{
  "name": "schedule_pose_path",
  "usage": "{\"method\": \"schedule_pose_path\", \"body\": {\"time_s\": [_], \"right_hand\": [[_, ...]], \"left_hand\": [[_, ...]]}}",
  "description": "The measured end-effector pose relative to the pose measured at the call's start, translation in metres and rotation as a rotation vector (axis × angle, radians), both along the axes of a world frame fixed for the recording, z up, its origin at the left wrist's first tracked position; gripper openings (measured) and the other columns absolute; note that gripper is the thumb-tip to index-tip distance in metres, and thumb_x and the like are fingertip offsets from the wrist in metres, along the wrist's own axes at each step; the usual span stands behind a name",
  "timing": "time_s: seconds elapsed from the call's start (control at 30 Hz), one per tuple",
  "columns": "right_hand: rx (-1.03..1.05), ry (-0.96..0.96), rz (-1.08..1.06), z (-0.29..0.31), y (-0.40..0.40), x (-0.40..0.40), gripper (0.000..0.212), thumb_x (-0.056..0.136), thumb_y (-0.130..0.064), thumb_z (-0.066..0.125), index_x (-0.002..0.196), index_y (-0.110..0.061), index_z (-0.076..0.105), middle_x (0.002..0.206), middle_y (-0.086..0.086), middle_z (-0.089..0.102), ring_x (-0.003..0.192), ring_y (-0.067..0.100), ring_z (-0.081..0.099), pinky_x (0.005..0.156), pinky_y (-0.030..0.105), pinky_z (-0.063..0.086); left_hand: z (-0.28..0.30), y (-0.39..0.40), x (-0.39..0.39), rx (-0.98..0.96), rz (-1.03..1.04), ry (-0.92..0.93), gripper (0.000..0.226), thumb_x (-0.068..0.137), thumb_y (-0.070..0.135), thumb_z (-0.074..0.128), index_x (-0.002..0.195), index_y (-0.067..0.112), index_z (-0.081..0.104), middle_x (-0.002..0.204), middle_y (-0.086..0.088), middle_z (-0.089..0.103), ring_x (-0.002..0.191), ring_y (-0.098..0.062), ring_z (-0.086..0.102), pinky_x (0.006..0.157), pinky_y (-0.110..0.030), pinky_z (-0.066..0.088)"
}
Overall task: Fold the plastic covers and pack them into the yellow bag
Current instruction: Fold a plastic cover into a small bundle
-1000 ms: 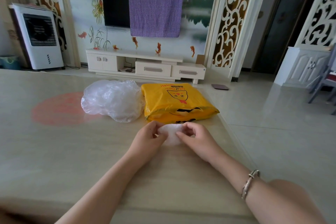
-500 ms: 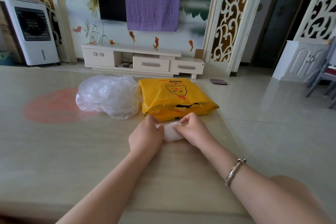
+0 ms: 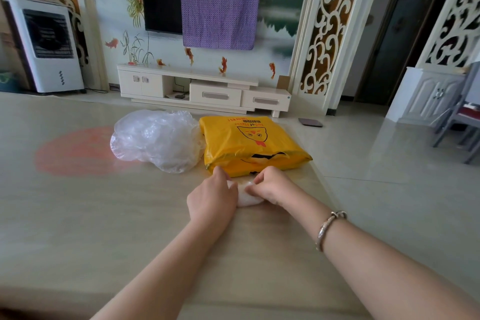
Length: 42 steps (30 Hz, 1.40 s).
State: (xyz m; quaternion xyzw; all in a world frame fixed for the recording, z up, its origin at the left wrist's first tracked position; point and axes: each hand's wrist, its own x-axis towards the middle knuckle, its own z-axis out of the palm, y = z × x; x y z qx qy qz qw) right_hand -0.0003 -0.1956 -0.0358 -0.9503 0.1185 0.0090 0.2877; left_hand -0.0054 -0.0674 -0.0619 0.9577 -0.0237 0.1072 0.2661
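Two bare forearms reach over the table (image 3: 78, 228); the right one wears a bracelet (image 3: 327, 228). The left hand (image 3: 211, 199) and the right hand (image 3: 270, 186) meet on a small folded cover (image 3: 245, 197), which lies on the table just in front of the bag. The fingers of both hands are curled and pinch the cover from its two sides. The yellow bag (image 3: 249, 145) lies flat just behind the hands, its dark opening toward them. To the left of the bag, touching it, sits a loose pile of clear covers (image 3: 155, 140). Far behind, a TV stand (image 3: 202, 88) is against the wall, and a white fan unit (image 3: 44, 44) stands at the left.
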Motion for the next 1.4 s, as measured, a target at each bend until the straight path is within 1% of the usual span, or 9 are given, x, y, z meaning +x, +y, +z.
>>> {"method": "schedule_pose_path", "body": {"time_s": [0.17, 0.27, 0.53, 0.7, 0.83, 0.9, 1.0, 1.13, 1.4], "right_hand": [[0.053, 0.005, -0.003, 0.000, 0.003, 0.001, 0.013, 0.087, -0.029, 0.065, 0.085, -0.016, 0.065, 0.083, 0.007, 0.063, 0.077, 0.020, 0.056, 0.064, 0.025, 0.039], [0.218, -0.110, 0.025, -0.003, 0.000, -0.005, 0.017, 0.087, -0.026, 0.067, 0.074, -0.020, 0.058, 0.081, 0.003, 0.061, 0.077, 0.019, 0.055, 0.067, 0.026, 0.041], [0.536, -0.269, 0.045, 0.007, -0.013, -0.019, 0.011, 0.089, -0.025, 0.067, 0.091, -0.023, 0.056, 0.090, -0.002, 0.060, 0.078, 0.010, 0.053, 0.067, 0.023, 0.041], [0.508, -0.266, 0.129, 0.015, -0.017, -0.025, 0.022, 0.092, -0.016, 0.061, 0.101, -0.021, 0.041, 0.095, 0.006, 0.055, 0.080, 0.013, 0.051, 0.075, 0.027, 0.045], [0.452, -0.209, 0.337, 0.021, -0.030, -0.029, 0.024, 0.091, -0.004, 0.057, 0.097, -0.018, 0.038, 0.083, 0.004, 0.049, 0.077, 0.015, 0.047, 0.071, 0.029, 0.046], [0.369, -0.260, 0.400, 0.023, -0.035, -0.025, 0.022, 0.090, 0.000, 0.057, 0.089, -0.018, 0.043, 0.073, -0.001, 0.044, 0.073, 0.016, 0.045, 0.069, 0.027, 0.043], [0.290, -0.390, 0.341, 0.019, -0.035, -0.015, 0.026, 0.089, 0.004, 0.056, 0.077, -0.018, 0.047, 0.068, -0.008, 0.042, 0.067, 0.013, 0.041, 0.060, 0.020, 0.037], [0.342, -0.531, 0.250, 0.005, -0.029, 0.002, 0.041, 0.084, 0.013, 0.049, 0.066, -0.023, 0.059, 0.074, 0.000, 0.061, 0.071, 0.022, 0.052, 0.066, 0.030, 0.043], [0.009, -0.475, 0.485, -0.015, -0.006, 0.034, 0.027, 0.095, -0.014, 0.056, 0.121, -0.016, 0.064, 0.117, -0.013, 0.056, 0.109, 0.002, 0.052, 0.097, 0.019, 0.042]], "left_hand": [[-0.001, 0.003, -0.001, -0.077, 0.001, -0.005, 0.026, 0.096, 0.040, 0.043, 0.117, 0.026, 0.048, 0.111, 0.000, 0.065, 0.103, -0.025, 0.060, 0.067, -0.030, 0.036], [-0.001, 0.007, -0.001, -0.255, -0.002, -0.022, 0.026, 0.092, 0.042, 0.052, 0.112, 0.026, 0.050, 0.098, 0.006, 0.063, 0.095, -0.021, 0.060, 0.068, -0.030, 0.038], [0.003, 0.009, -0.004, -0.772, -0.195, 0.007, 0.047, 0.062, 0.066, 0.063, 0.100, 0.041, 0.053, 0.094, 0.021, 0.065, 0.078, -0.006, 0.065, 0.078, -0.040, 0.054], [0.000, 0.011, 0.001, -0.882, -0.251, 0.031, 0.028, 0.076, 0.025, 0.074, 0.100, 0.029, 0.061, 0.074, 0.006, 0.062, 0.053, -0.004, 0.052, 0.061, -0.030, 0.044], [-0.001, 0.010, 0.002, -0.936, -0.281, -0.016, 0.026, 0.081, 0.008, 0.072, 0.103, 0.019, 0.062, 0.083, -0.001, 0.062, 0.049, -0.001, 0.046, 0.053, -0.016, 0.041], [0.001, 0.010, 0.003, -0.935, -0.276, -0.062, 0.027, 0.080, 0.015, 0.075, 0.103, 0.019, 0.062, 0.090, 0.002, 0.062, 0.053, 0.000, 0.046, 0.056, -0.015, 0.042], [0.001, 0.013, 0.007, -0.745, -0.128, -0.266, 0.037, 0.074, 0.033, 0.073, 0.107, 0.029, 0.058, 0.108, 0.013, 0.053, 0.082, -0.008, 0.055, 0.082, -0.030, 0.044], [0.003, 0.021, 0.015, -0.499, 0.044, -0.287, 0.024, 0.084, 0.018, 0.066, 0.105, 0.029, 0.063, 0.139, 0.006, 0.040, 0.124, -0.025, 0.041, 0.100, -0.038, 0.029], [-0.003, 0.022, 0.020, -0.444, -0.017, -0.145, 0.049, 0.087, 0.004, 0.048, 0.131, 0.023, 0.058, 0.140, 0.004, 0.053, 0.135, -0.017, 0.038, 0.112, -0.033, 0.023]]}}
